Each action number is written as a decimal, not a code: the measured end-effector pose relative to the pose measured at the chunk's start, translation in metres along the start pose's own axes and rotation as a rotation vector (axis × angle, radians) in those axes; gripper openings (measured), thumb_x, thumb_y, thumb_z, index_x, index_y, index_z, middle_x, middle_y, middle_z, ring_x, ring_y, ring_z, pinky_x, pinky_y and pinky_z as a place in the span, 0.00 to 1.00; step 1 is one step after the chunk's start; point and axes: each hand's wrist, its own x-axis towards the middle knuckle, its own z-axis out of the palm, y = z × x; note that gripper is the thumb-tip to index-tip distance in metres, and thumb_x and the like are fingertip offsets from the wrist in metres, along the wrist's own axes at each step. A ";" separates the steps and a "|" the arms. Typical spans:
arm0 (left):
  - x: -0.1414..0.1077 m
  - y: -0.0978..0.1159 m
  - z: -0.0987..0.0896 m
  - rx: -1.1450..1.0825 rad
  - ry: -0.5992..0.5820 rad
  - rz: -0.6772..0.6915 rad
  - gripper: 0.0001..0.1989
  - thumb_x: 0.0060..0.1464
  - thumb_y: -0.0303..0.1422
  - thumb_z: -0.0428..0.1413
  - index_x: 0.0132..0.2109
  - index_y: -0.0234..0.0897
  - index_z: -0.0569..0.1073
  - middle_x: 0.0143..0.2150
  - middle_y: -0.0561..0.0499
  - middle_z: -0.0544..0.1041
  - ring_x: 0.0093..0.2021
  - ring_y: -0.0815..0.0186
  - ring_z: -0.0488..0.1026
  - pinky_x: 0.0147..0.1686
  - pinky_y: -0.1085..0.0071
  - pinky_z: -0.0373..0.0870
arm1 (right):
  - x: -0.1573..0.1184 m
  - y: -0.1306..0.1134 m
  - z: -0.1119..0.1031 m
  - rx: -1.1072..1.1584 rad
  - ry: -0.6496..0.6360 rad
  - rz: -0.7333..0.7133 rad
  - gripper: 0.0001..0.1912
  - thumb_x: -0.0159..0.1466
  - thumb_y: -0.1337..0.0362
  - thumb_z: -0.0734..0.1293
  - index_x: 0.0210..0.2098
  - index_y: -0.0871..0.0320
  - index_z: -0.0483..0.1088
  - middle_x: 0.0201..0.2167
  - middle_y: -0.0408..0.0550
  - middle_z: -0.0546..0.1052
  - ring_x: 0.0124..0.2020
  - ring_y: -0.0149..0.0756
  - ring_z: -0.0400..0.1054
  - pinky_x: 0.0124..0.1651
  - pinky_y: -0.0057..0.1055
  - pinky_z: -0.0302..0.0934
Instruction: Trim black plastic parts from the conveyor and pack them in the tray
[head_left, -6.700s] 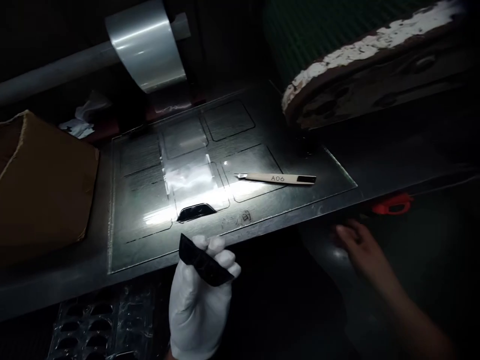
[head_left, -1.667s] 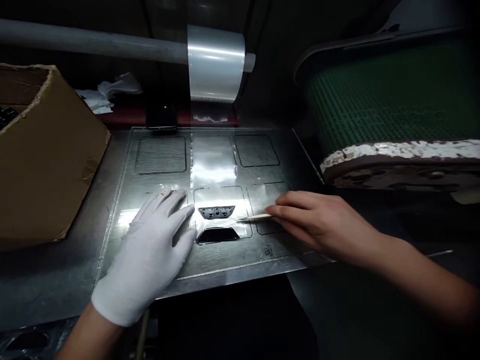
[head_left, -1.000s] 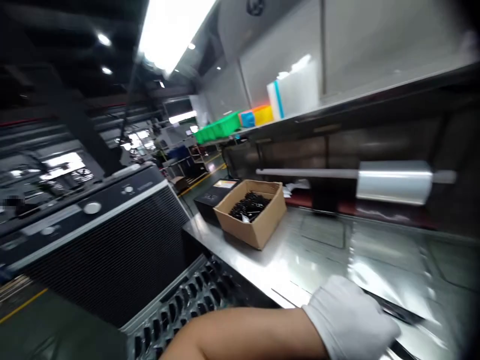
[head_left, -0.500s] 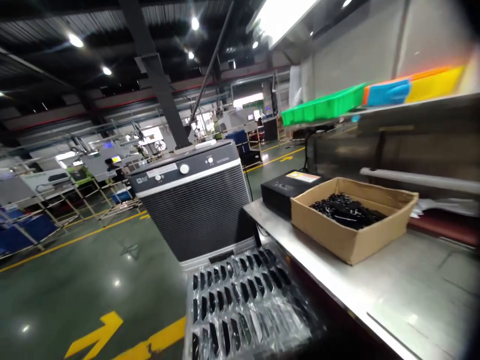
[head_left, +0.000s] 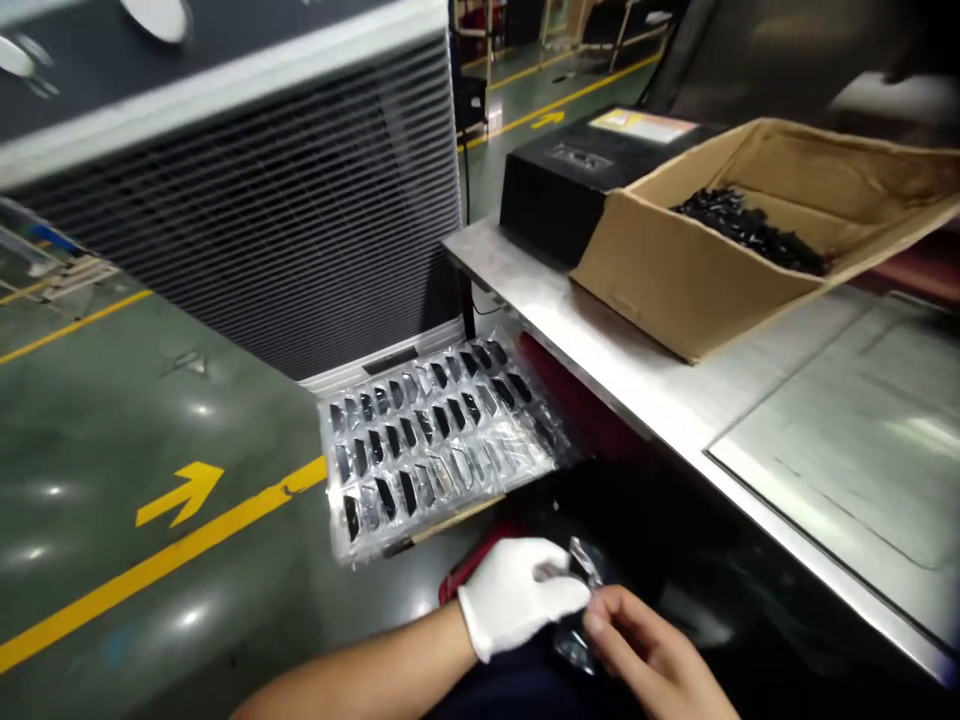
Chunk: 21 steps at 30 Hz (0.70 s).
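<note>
Two hands pinch a film-wrapped part below the desk edge.
A clear blister tray (head_left: 439,435) of black parts sits at left; the gloved left hand (head_left: 517,595) and bare right hand (head_left: 649,655) each close their fingers on the small film-wrapped part (head_left: 579,600); a cardboard box (head_left: 720,250) stands on the desk (head_left: 637,375) at right.

— What are the surfaces like?
— The worktop (head_left: 645,385) is brushed metal with a dull sheen. The box (head_left: 675,290) is matt brown cardboard.
— And lower down?
— A glossy clear plastic tray (head_left: 435,440); the left hand (head_left: 517,595) wears white cloth; the floor (head_left: 112,500) shines.
</note>
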 end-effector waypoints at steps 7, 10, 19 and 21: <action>0.044 -0.007 -0.094 0.144 0.469 -0.115 0.14 0.59 0.42 0.62 0.31 0.37 0.74 0.31 0.54 0.75 0.33 0.65 0.73 0.36 0.67 0.72 | 0.022 0.020 0.005 -0.118 0.086 0.061 0.26 0.71 0.41 0.63 0.58 0.51 0.72 0.48 0.50 0.80 0.47 0.42 0.75 0.49 0.32 0.71; 0.063 -0.005 -0.114 0.235 0.542 -0.179 0.16 0.61 0.45 0.61 0.34 0.36 0.75 0.28 0.55 0.75 0.28 0.67 0.71 0.32 0.67 0.70 | 0.019 0.031 0.000 -0.160 0.103 0.067 0.26 0.71 0.41 0.61 0.56 0.49 0.74 0.52 0.50 0.80 0.51 0.44 0.75 0.52 0.34 0.71; 0.088 -0.005 -0.090 0.512 0.413 -0.420 0.18 0.67 0.45 0.55 0.36 0.34 0.74 0.33 0.51 0.80 0.29 0.67 0.75 0.34 0.66 0.75 | 0.009 0.060 -0.026 -0.106 0.180 0.085 0.25 0.72 0.42 0.60 0.55 0.50 0.75 0.50 0.49 0.81 0.45 0.42 0.77 0.50 0.35 0.72; 0.092 0.001 -0.088 0.594 0.389 -0.461 0.19 0.68 0.46 0.54 0.36 0.34 0.74 0.33 0.51 0.80 0.30 0.66 0.76 0.35 0.65 0.76 | 0.008 0.066 -0.033 -0.088 0.185 0.085 0.24 0.72 0.42 0.60 0.55 0.50 0.76 0.49 0.49 0.82 0.44 0.42 0.77 0.46 0.34 0.73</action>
